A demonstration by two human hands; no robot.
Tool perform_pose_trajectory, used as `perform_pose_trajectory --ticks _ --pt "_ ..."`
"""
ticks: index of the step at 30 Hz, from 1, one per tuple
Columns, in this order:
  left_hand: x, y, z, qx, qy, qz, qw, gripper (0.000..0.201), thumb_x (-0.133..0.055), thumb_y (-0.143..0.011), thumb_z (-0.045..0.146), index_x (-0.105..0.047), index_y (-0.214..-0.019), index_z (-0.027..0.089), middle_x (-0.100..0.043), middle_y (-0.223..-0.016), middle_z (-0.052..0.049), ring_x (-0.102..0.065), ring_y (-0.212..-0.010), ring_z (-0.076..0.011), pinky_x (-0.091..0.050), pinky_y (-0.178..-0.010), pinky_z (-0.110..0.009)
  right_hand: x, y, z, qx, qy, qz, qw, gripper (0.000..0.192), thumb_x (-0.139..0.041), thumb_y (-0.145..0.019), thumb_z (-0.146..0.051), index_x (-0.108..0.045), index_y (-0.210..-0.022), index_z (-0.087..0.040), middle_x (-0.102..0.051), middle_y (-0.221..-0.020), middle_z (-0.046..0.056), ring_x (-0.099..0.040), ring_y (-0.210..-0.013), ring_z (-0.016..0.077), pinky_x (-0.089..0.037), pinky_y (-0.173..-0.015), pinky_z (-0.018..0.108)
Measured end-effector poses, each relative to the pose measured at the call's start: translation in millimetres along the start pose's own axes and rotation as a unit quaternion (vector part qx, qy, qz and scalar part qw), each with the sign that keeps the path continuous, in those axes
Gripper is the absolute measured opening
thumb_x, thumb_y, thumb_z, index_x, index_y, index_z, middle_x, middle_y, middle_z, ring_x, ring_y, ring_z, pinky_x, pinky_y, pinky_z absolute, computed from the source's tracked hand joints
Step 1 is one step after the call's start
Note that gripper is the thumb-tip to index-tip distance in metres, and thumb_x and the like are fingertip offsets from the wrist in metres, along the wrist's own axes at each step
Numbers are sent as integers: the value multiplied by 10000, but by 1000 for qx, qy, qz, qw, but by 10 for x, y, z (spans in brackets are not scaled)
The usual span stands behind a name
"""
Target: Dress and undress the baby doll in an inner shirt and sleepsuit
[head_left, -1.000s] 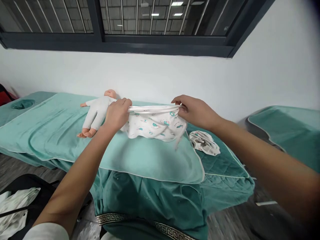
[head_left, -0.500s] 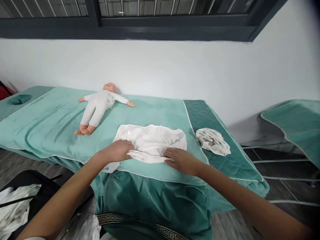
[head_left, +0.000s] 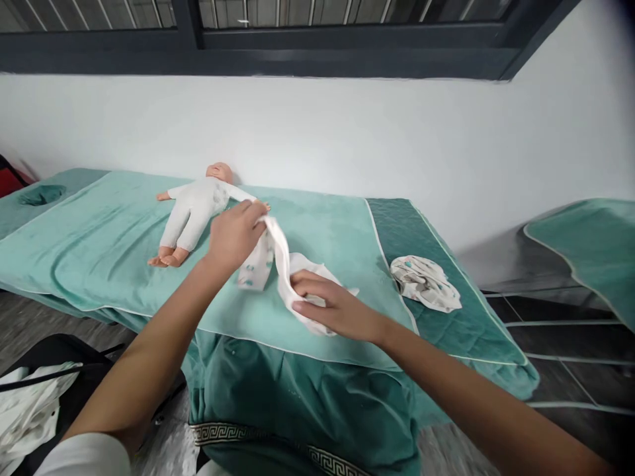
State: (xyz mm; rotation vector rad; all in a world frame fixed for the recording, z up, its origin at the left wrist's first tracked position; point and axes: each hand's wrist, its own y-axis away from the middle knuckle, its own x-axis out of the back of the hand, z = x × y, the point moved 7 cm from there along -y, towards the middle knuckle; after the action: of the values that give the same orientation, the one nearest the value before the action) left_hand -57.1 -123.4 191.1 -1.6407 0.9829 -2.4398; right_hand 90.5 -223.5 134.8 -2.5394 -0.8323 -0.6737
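Note:
A white baby garment (head_left: 282,254) with small coloured prints is stretched between my two hands above the green bed cover. My left hand (head_left: 235,235) pinches one end and holds it raised, with a printed flap hanging beneath. Lower down and to the right, my right hand (head_left: 335,304) grips the other end, its fingers curled round the cloth; part of the garment bunches behind it. A baby doll (head_left: 198,205) in a white suit lies on its back just beyond my left hand, its face up.
A crumpled printed cloth (head_left: 425,283) lies on the darker right part of the bed (head_left: 391,225). At the lower left, a black bag (head_left: 99,370) bears white printed clothes (head_left: 34,410). A metal rack (head_left: 565,360) stands at right; the wall (head_left: 317,132) closes off the back.
The garment, laid flat before, is now lifted off the bed and gathered narrow. My left hand rose away from me; my right hand moved slightly left. Doll and crumpled cloth stay put.

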Motion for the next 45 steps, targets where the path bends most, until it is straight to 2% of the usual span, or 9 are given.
perform_pose_trajectory --ticks 2,6,13,18,24,32,36,40,45 --pt "105 -204 264 12 92 15 996 278 -489 -905 210 -621 -1149 225 -680 -1010 -49 -619 -912 -202 -469 -824 -330 -13 -177 -184 44 -19 51 998 126 -505 -974 -311 -599 -1027 -245 -591 -1129 55 -574 -1070 202 -458 -979 363" --pt "23 -244 653 -57 306 -111 944 305 -474 -944 303 -599 -1213 230 -685 -1095 -44 -637 -973 -163 -494 -871 -283 103 -328 -114 50 103 190 975 374 -471 -944 -222 -537 -1306 -289 -549 -1296 88 -475 -1292 262 -400 -1111 467" --pt "-589 325 92 -7 289 -269 919 340 -553 -916 429 -623 -1149 191 -702 -1090 -42 -648 -973 -209 -511 -841 -309 147 -142 423 15 230 242 943 584 -444 -926 -189 -350 -1499 -251 -305 -1599 117 -293 -1480 284 -319 -1187 530" --pt "-707 438 101 -51 232 -223 945 210 -496 -911 203 -682 -1004 177 -720 -1049 -58 -652 -974 -212 -490 -888 -327 178 -222 485 20 302 208 930 463 -461 -946 -207 -469 -1408 -232 -405 -1563 118 -344 -1450 300 -324 -1153 534" --pt "-230 280 378 -135 169 -128 968 301 -405 -989 227 -661 -1146 244 -704 -1072 -36 -648 -975 -179 -474 -838 -289 559 -425 435 -85 314 91 941 224 -526 -965 -389 -636 -1072 -226 -741 -970 45 -678 -892 231 -452 -780 318" --pt "403 41 791 -153 -66 42 985 333 -340 -1008 223 -645 -1140 247 -645 -958 -68 -615 -874 -196 -440 -722 -307 913 -309 -569 -77 559 196 802 304 -356 -1011 -334 -623 -993 -190 -706 -766 80 -600 -617 201 -194 -561 297" --pt "559 -58 859 -99 -103 61 988 319 -355 -963 129 -637 -1084 216 -637 -1004 -97 -623 -926 -228 -456 -758 -342 1088 -220 -709 -82 591 231 768 256 -361 -956 -184 -612 -1002 -176 -692 -845 105 -575 -609 187 -208 -552 298" --pt "519 -93 631 -10 -133 10 991 288 -396 -881 57 -641 -987 165 -657 -971 -115 -646 -885 -248 -461 -719 -344 1258 -59 -506 -127 583 209 775 256 -360 -931 -144 -614 -940 -172 -665 -874 131 -572 -609 203 -281 -560 315" --pt "470 -29 283 33 -9 1 999 261 -445 -892 187 -653 -1048 204 -717 -1029 -66 -653 -940 -243 -479 -737 -325 1421 297 -240 -143 468 260 833 295 -379 -902 -175 -638 -1037 -214 -705 -980 101 -645 -807 265 -431 -646 351"
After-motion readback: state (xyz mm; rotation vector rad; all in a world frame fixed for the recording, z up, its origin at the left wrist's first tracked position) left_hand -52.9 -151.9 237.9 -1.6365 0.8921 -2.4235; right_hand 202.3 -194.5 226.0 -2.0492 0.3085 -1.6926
